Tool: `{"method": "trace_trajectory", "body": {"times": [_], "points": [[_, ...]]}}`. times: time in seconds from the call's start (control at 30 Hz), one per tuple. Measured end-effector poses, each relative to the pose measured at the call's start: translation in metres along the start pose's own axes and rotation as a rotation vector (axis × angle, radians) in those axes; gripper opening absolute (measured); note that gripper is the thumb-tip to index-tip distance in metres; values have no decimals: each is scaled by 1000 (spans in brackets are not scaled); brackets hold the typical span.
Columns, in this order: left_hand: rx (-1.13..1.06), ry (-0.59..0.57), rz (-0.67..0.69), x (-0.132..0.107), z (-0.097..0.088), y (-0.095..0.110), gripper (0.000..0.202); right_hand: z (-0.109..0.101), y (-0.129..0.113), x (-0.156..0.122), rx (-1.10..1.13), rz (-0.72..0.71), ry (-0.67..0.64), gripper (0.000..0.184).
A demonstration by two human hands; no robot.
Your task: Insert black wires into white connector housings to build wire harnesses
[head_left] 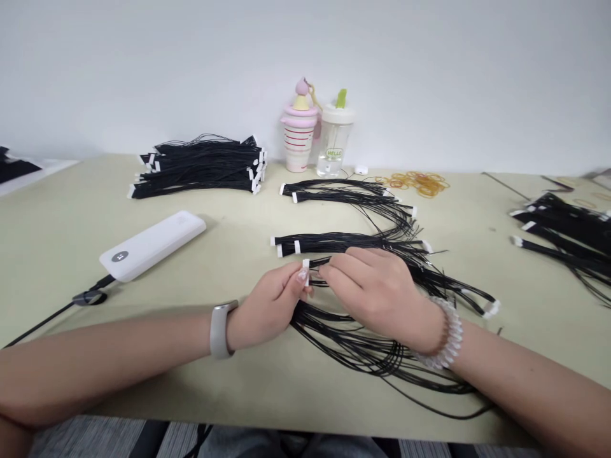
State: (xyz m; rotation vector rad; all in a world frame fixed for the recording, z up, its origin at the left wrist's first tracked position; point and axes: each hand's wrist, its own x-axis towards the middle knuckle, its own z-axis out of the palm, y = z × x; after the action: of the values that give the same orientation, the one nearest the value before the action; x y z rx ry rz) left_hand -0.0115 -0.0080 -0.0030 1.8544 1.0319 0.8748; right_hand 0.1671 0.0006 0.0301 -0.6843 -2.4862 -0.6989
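Black wire (363, 350), thin as thread, fans out in loose strands across a pale green table top (62, 254) beneath both hands. The left hand (272, 305) pinches a small white connector (305, 264) between thumb and fingertips. The right hand (377, 296) sits just beside it, its fingers pressed together over the wires at the connector, though this view cannot settle whether they grip a strand or only rest on it. A firm pinch close to the connector looks the surest hold for strands this fine, with the free lengths left flat so that they do not snag. Just beyond the hands lie two neat wire bundles (305, 243) with white connectors, and farther back a stacked pile of bundles (200, 168). A white power bank (151, 245) lies to the left, and a heap of rubber bands (415, 183) lies near the wall.
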Motion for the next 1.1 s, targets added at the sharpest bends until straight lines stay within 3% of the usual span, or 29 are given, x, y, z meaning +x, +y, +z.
{"method": "trace_trajectory", "body": {"times": [0.5, 0.7, 0.87, 0.97, 1.1], "points": [[30, -44, -14, 1, 2, -1, 32, -4, 1, 3, -22, -123, 8, 26], [-83, 31, -80, 4, 3, -2, 33, 0, 9, 1, 1, -113, -43, 25], [-93, 30, -170, 5, 2, 0, 37, -2, 22, 1, 81, -12, -104, 30], [-93, 126, -193, 5, 1, 0, 37, -15, 33, 2, 117, 107, -56, 44], [-189, 261, -320, 6, 1, -3, 39, -40, 47, 2, 308, 252, -8, 48]]}}
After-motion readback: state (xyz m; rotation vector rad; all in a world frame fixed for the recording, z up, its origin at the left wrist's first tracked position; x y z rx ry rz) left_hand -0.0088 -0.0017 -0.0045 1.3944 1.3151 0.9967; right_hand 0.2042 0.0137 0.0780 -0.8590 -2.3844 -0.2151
